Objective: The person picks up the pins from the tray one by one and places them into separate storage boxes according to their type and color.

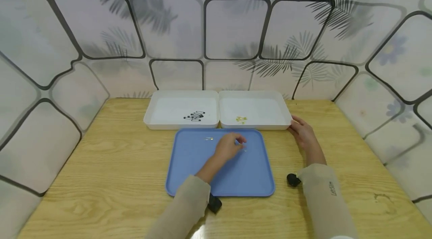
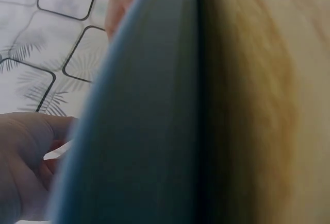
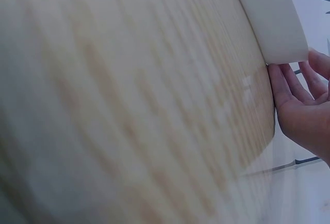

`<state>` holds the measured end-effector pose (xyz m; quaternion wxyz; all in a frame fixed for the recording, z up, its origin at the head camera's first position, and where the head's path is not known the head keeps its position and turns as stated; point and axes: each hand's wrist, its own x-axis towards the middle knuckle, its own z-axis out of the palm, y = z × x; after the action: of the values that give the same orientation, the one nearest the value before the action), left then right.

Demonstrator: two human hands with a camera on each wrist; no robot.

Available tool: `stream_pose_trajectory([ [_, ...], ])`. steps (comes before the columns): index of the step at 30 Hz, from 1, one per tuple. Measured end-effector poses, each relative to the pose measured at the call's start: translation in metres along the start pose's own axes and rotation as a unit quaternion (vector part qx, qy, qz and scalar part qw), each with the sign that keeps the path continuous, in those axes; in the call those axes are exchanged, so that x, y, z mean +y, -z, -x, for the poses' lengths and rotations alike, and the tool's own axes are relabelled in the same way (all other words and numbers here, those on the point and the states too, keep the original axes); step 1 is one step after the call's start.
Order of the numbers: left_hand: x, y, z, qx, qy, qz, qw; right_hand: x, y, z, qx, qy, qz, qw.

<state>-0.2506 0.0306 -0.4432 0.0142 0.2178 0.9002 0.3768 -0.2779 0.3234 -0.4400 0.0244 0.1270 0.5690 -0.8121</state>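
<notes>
My left hand (image 1: 229, 146) is over the blue tray (image 1: 192, 175), its fingers bent and a gap showing between thumb and forefinger. Beside its fingertips lies a small, thin safety pin (image 1: 245, 150), apparently not between them. Further left on that tray is a gold safety pin (image 1: 209, 139). In the left wrist view the tray's edge (image 2: 139, 105) hides most of the left fingertips (image 2: 62, 126). My right hand (image 1: 303, 134) holds the near right corner of the right white tray (image 1: 266, 111); the right wrist view shows thumb and fingers at that corner.
Several gold safety pins (image 1: 241, 119) lie in the right white tray. Several black safety pins (image 1: 194, 116) lie in the left white tray (image 1: 168, 108), which adjoins it. All trays stand on a wooden table (image 1: 111, 156), with a patterned backdrop (image 1: 236, 29) behind and at the sides.
</notes>
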Motion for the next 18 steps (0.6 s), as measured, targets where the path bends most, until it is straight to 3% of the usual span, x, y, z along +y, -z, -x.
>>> stream_pose_trajectory([
  [9,-0.0065,-0.0051,0.0001,0.006,0.005,-0.026,0.9996,0.0002,-0.0004,0.0001,0.003,0.003,0.004,1.0],
  [18,-0.008,-0.0088,0.0011,0.01,0.006,-0.113,0.9935,-0.0007,-0.0014,0.0013,0.001,-0.001,0.013,0.9999],
])
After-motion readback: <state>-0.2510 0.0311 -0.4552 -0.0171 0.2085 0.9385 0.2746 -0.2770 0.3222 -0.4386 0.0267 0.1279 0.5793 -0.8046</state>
